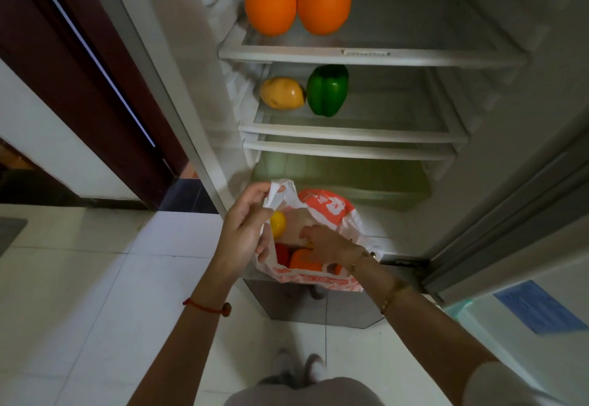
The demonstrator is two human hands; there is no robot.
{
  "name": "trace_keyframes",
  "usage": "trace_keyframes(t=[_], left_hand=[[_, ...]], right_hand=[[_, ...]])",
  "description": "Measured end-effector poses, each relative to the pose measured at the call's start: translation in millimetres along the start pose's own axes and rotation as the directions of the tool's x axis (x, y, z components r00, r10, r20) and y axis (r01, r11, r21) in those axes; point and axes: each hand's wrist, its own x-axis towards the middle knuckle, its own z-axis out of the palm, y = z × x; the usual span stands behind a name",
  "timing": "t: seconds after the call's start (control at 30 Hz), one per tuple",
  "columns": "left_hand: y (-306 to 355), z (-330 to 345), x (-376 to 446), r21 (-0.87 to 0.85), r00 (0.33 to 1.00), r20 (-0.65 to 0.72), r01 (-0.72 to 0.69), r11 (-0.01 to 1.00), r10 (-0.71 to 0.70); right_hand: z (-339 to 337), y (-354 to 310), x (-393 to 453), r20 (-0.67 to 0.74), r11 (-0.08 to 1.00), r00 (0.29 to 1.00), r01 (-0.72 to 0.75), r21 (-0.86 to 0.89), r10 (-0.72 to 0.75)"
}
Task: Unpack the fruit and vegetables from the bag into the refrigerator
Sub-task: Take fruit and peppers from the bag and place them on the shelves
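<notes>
Pinching bag (322,211) handle, left hand (245,230); right hand (325,243) inside bag, grip unclear. Orange-white bag print unreadable. Above bag: green pepper (327,89), mango (282,92).

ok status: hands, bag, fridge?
Left hand pinches bag handle; right hand reaching inside, grip hidden. Two oranges, mango, green pepper shelved. Nothing blocking.

No readable text anywhere. Thin white plastic carrier bag with orange printing (331,214): white characters and a logo-like shape on the orange panel, plus an orange patterned band along the lower edge, all too crumpled and blurred to read. Blue rectangular paper sheet stuck on the white surface at lower right (538,307): faint print lines, illegible.
</notes>
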Motion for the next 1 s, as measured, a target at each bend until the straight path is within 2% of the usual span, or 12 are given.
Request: trace_keyframes(t=[0.07, 0.17, 0.27, 0.37, 0.43, 0.57, 0.67, 0.77, 0.9, 1.0], left_hand=[[-0.9, -1.6, -1.7, -0.003, 1.000, -0.003, -0.001, 1.000, 0.001], [-3.9, -2.1, -4.3, 0.004, 0.999, -0.041, 0.019, 1.000, -0.018], [-6.6, -1.9, -6.4, 0.011, 0.997, -0.066, 0.031, 0.999, -0.030], [-5.8, -2.1, -6.1, 0.007, 0.997, -0.070, 0.033, 0.999, -0.033], [-3.8, -1.8, -5.2, -0.016, 0.998, -0.066, 0.015, 1.000, -0.016], [-3.2, 0.2, -4.6, -0.003, 0.997, -0.067, -0.027, 1.000, 0.027], [-1.4, 1.9, -3.8, -0.022, 0.999, -0.039, -0.026, 0.999, 0.025], [4.1, 3.2, -2.1, -0.038, 0.999, -0.019, -0.027, 0.999, 0.026], [9.7, 4.3, 3.0, -0.036, 1.000, -0.024, -0.011, 0.999, 0.010], [12.2, 6.2, 9.6, -0.066, 0.999, -0.031, 0.010, 0.998, -0.012]], right_hand=[[15.3, 10.3, 12.7, 0.034, 0.994, 0.998, -0.050, -0.098, 0.054], [33.2, 18.2, 22.9, 0.019, 0.991, 0.994, -0.103, -0.087, 0.105], [43.8, 23.9, 27.2, -0.039, 0.983, 0.998, -0.048, -0.177, 0.042], [48.2, 25.4, 28.1, -0.039, 0.933, 0.999, 0.017, -0.358, -0.033], [51.5, 27.5, 29.3, -0.060, 0.922, 0.996, 0.043, -0.385, -0.072], [51.4, 27.8, 23.7, -0.073, 0.972, 0.996, 0.041, -0.232, -0.059], [47.9, 28.7, 21.2, -0.074, 0.977, 0.993, 0.075, -0.200, -0.091], [31.7, 21.0, 14.4, -0.139, 0.996, 0.986, 0.088, -0.001, -0.087], [-12.8, 9.9, -4.4, -0.171, 0.950, 0.962, 0.243, 0.194, -0.212], [-41.8, 2.8, -23.5, -0.171, 0.880, 0.970, 0.232, 0.415, -0.175]])
